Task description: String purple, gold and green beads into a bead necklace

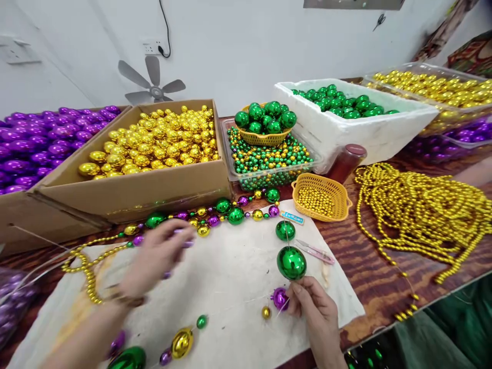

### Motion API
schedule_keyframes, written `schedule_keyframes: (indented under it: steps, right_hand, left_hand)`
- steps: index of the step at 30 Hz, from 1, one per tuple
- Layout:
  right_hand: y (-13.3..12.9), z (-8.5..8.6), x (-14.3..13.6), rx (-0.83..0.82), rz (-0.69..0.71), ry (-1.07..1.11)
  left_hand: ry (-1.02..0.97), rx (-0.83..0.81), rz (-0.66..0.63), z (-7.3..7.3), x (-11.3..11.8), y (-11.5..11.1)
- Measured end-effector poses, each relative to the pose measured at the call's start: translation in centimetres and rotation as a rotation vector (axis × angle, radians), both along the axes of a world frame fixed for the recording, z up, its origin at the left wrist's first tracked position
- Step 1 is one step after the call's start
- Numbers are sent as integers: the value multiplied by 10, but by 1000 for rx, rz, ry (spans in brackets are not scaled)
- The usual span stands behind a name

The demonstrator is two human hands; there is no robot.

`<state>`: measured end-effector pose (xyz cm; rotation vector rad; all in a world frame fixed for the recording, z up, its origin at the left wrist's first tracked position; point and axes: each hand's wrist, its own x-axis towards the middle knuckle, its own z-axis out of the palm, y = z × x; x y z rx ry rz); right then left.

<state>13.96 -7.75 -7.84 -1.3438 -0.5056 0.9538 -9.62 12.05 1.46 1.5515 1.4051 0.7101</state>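
My right hand [317,312] pinches a thin bead string at the front right of the white cloth. Just above its fingertips sits a large shiny green bead [291,263], with a smaller green bead [285,231] behind it. Beside the fingers lie a purple bead [280,298] and a small gold bead [266,312]. My left hand [161,256] is smeared by motion over the left of the cloth, fingers partly curled. Purple shows at its fingertips, but whether it grips anything is unclear. Nearer me, a gold bead [182,342] and a small green bead [202,322] lie along the string.
A finished-looking mixed bead strand [236,216] runs along the back of the cloth [230,266]. Small snips [315,251] lie at right, beside a yellow basket [340,197]. Gold bead strands [415,220] heap further right. Boxes of gold beads [154,143] and purple beads [46,138] stand behind.
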Motion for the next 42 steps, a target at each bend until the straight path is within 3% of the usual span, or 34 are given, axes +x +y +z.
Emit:
schedule_keyframes:
  steps: [4, 6, 8, 15, 18, 21, 26, 29, 36, 40, 42]
  right_hand:
    - [-5, 1, 2, 8, -11, -15]
    - [-6, -1, 4, 15, -11, -14]
    - [-5, -4, 5, 6, -18, 5]
    - [2, -5, 8, 0, 44, 19]
    - [1, -5, 10, -9, 77, 21]
    - [-1, -8, 13, 3, 97, 20]
    - [-4, -6, 14, 0, 152, 2]
    - [-7, 1, 13, -8, 168, -4]
    - [-16, 1, 18, -28, 219, -30]
    - [-11, -3, 52, 30, 394, 11]
    - [-4, -3, 77, 34, 415, 16]
  left_hand:
    - [320, 404, -360, -57, 84, -2]
    - [405, 500, -400, -79, 109, -5]
    - [473, 531, -411, -90, 117, -8]
    - [784, 748, -475, -85, 111, -11]
    - [763, 793, -436, -78, 111, -11]
    - [426, 633, -334, -67, 109, -17]
    - [-513, -244, -71, -44, 108, -35]
    - [-849, -524, -36, -36, 110, -45]
    - [-979, -599, 18, -36, 110, -46]
    - [-931, -642, 51, -40, 106, -47]
    - [-855, -641, 68, -44, 107, -49]
